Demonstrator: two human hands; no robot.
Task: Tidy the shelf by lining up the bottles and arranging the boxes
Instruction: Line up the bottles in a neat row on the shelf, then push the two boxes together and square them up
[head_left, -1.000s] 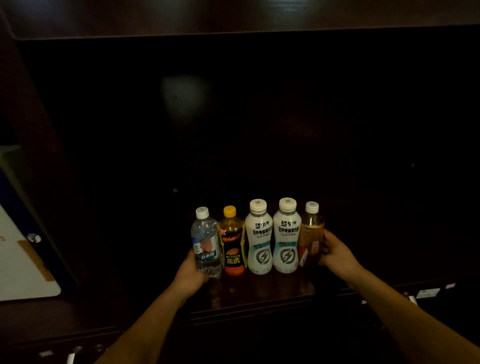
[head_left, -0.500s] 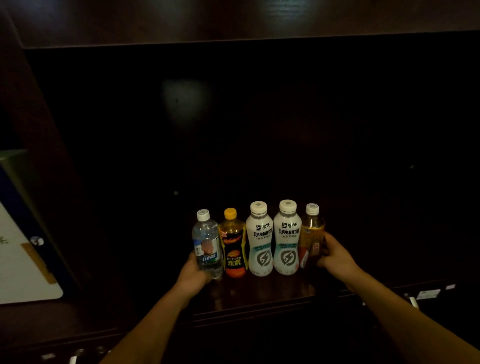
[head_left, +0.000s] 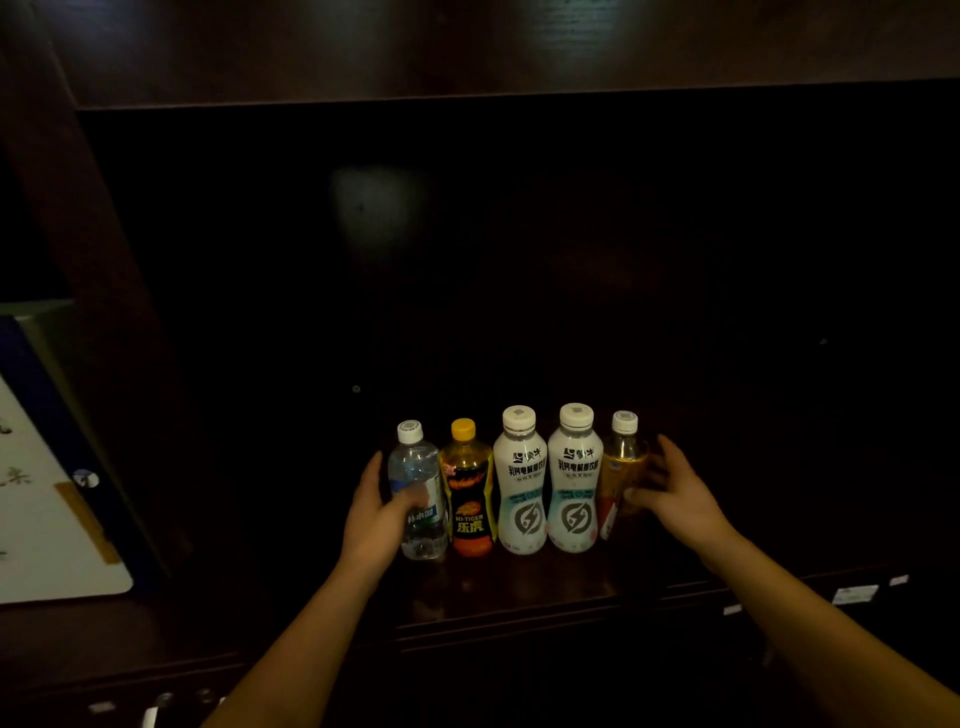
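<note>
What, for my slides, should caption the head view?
Five-bottle row: left hand grips the water bottle, right hand touches the amber bottle.

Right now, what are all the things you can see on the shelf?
water bottle: 1, clear with a white cap, left end of the row
orange bottle: 1, black and orange with a yellow cap, second from the left
white bottles: 2, white with white caps, side by side in the middle
tea bottle: 1, amber with a white cap, right end of the row
shelf: 1, dark wood, under the bottles
board: 1, white with a blue edge, far left
labels: a few, white, on the shelf's front edge at the right
left hand: 1, grips the water bottle
right hand: 1, fingers spread, thumb touching the tea bottle
</note>
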